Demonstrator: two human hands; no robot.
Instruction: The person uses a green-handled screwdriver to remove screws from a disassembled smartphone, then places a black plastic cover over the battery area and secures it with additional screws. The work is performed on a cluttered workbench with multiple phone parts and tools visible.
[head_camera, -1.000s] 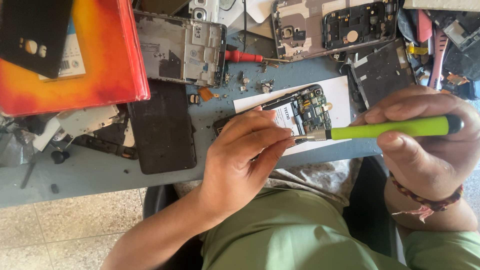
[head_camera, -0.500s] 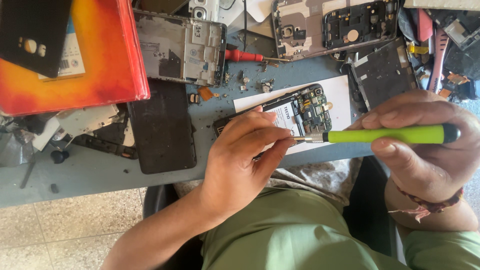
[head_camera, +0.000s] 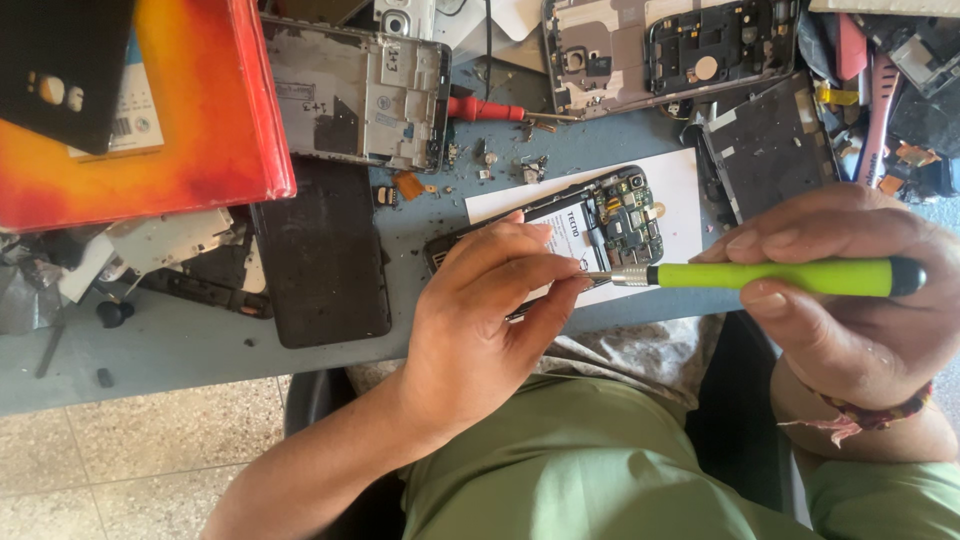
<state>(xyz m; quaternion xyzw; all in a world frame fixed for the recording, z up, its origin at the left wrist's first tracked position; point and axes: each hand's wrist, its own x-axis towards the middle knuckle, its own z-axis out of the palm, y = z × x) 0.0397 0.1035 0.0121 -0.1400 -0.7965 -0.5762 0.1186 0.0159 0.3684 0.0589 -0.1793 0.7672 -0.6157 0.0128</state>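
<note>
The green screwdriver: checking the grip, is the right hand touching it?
Touching. The head view shows the right hand wrapped around the green screwdriver, thumb and fingers pressed on its handle.

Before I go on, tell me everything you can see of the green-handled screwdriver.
The screwdriver has a bright green, plastic-looking handle with a black end cap, a knurled metal collar and a thin metal tip. It lies almost level across the table edge, tip pointing left. The right hand grips the handle, with fingers above and the thumb below. The left hand pinches at the tip, over the opened phone on white paper.
</note>
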